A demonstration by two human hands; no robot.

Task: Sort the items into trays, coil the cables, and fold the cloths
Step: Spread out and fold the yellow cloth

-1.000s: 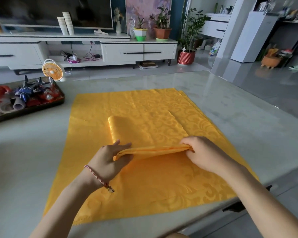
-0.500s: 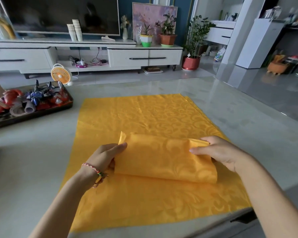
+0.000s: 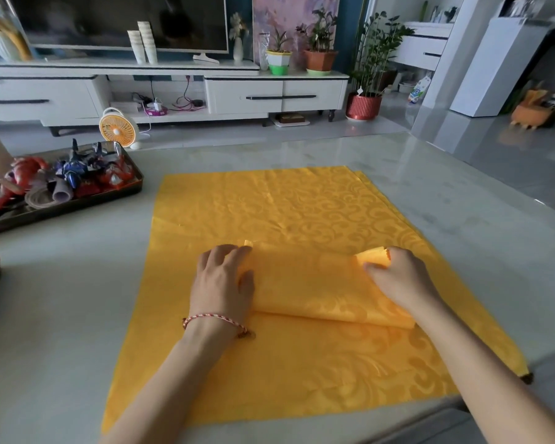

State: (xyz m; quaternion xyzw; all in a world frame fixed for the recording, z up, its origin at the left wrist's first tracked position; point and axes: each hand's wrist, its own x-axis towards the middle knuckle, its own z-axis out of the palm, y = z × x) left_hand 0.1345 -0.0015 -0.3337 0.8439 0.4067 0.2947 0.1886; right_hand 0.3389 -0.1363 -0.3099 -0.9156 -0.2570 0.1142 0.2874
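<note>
Head view: folded cloth (image 3: 318, 290) is glossy yellow, swirl-patterned.

**Folded yellow cloth lying on the spread one**

A large yellow cloth (image 3: 269, 213) with a swirl pattern is lying flat and open on the table (image 3: 61, 299). On its middle a smaller folded cloth (image 3: 321, 286) of the same yellow is lying as a wide band, its fold facing me. My left hand (image 3: 221, 280) is resting on its left end. My right hand (image 3: 398, 280) is pinching its far right corner, where the layered edges are sticking up. A dark tray (image 3: 87, 205) at the far left is holding red and blue toys.
</note>
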